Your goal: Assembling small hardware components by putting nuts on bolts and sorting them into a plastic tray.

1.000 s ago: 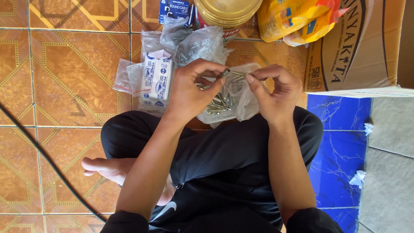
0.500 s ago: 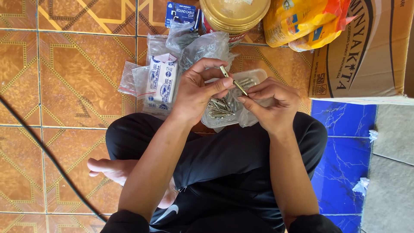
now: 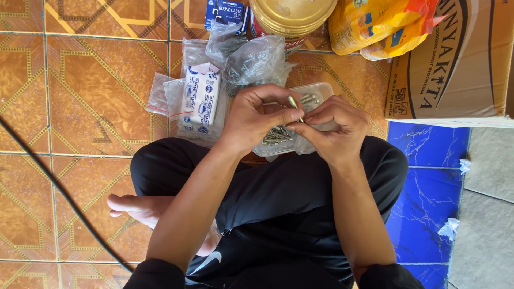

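handling a small screw over an open parts tray

the left hand (image 3: 257, 115) and the right hand (image 3: 334, 126) meet above the lap, fingertips drawn narrow and pinched together on one small screw (image 3: 293, 103). the screw stands tilted, its upper end projecting above the fingertips; its lower end is hidden between them, so the exact contact points cannot be told.

directly beneath the hands lies a clear plastic tray (image 3: 320, 92) resting on the crossed legs, holding a loose heap of similar screws (image 3: 277, 136).

handling judgement: the screw looks to be rigid metal, light, and thin. it will probably not bend or break, but the smooth shank and small size make it easy to drop or roll. a pinch on the shank near the middle, thumb opposed to forefinger, appears the surest hold; the tip is likely sharp.

nearby on the orange patterned floor tiles (image 3: 96, 91): clear plastic bags (image 3: 257, 59) of hardware, a packet with a white printed label (image 3: 201, 99), a gold round lid (image 3: 292, 13), a yellow pouch (image 3: 375, 27), and a cardboard box (image 3: 455, 64).
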